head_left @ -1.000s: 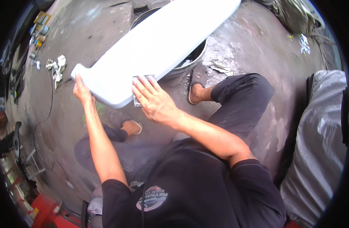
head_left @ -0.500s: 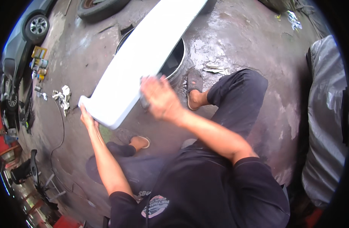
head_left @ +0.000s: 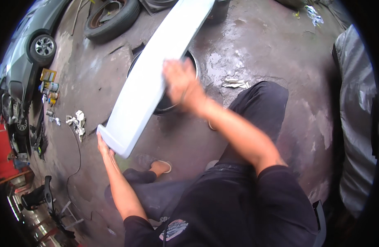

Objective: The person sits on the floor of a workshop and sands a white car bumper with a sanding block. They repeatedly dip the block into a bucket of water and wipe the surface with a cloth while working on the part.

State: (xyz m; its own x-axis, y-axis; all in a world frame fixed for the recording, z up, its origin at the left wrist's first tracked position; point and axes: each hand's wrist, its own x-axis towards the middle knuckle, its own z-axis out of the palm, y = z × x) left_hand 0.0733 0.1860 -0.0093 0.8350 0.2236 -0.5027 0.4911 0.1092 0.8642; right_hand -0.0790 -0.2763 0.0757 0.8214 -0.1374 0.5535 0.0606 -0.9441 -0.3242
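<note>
A long white panel [head_left: 146, 76], shaped like a car spoiler, slants from the lower left to the top of the view. It lies across the open top of a dark round drum [head_left: 171, 108]. My left hand [head_left: 103, 147] grips its near left corner, the thumb along the edge and the other fingers mostly hidden underneath. Against the panel's right edge, about midway, is my right hand [head_left: 184, 84], smeared by motion. Its fingers are bent over something greyish that I cannot make out.
Paint cans [head_left: 51, 87] stand at the left near a grey car [head_left: 26, 53]. A loose tyre [head_left: 111, 20] lies at the far left. Crumpled paper [head_left: 78, 123] and a cable [head_left: 79, 158] are on the floor. A silver cover [head_left: 358, 123] drapes something at the right.
My right hand has moved up along the panel's right edge, away from me. The left hand keeps its hold on the corner. The whole view has shifted a little.
</note>
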